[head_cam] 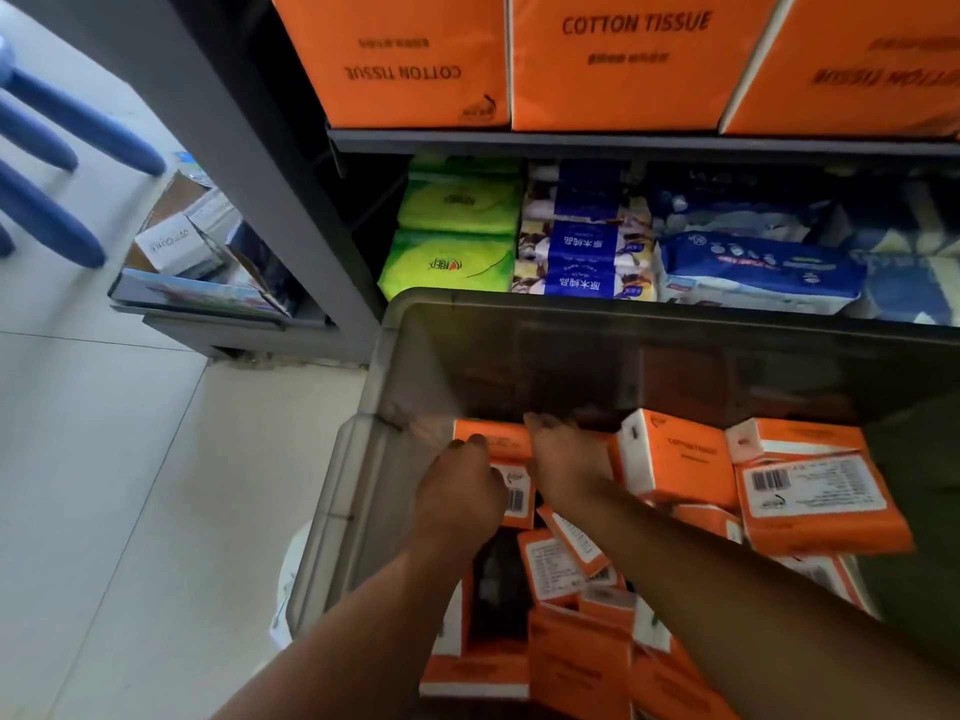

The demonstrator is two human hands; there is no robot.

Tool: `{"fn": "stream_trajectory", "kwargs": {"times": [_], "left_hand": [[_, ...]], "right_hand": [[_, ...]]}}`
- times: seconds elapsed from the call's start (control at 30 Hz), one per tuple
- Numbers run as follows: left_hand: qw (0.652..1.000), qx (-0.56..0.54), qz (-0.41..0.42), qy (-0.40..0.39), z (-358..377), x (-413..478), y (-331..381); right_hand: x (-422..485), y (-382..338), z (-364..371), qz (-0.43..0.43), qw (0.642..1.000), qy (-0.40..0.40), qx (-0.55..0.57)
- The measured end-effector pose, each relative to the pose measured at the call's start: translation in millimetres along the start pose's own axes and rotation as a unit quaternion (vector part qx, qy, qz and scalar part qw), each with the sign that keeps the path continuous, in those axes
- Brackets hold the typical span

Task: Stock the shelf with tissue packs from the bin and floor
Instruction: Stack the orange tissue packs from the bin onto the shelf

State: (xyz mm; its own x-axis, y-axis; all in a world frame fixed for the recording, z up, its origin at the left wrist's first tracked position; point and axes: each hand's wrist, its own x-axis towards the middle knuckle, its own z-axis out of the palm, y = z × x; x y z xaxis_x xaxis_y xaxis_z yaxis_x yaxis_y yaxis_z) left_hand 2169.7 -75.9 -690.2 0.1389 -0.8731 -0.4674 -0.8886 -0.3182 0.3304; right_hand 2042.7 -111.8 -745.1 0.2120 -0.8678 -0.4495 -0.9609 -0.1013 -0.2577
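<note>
Head view. Both hands reach into the grey bin (363, 459) at lower centre. Left hand (460, 491) and right hand (566, 459) have their fingers curled around one orange tissue pack (493, 440) by the bin's far-left wall. Risk: lifting may drag the loosely piled neighbouring packs (675, 454), or the slick wrapper may slip.
</note>
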Motion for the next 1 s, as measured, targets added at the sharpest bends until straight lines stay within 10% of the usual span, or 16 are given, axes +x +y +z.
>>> {"fn": "stream_trajectory", "kwargs": {"times": [0.57,1.0], "left_hand": [[0.987,-0.163,0.010,-0.003,-50,-30,14],[0.946,-0.268,0.174,-0.056,-117,-88,45]], "right_hand": [[-70,18,-104,-0.048,0.978,0.054,0.194],[-168,24,-213,-0.050,0.934,0.115,0.335]]}}
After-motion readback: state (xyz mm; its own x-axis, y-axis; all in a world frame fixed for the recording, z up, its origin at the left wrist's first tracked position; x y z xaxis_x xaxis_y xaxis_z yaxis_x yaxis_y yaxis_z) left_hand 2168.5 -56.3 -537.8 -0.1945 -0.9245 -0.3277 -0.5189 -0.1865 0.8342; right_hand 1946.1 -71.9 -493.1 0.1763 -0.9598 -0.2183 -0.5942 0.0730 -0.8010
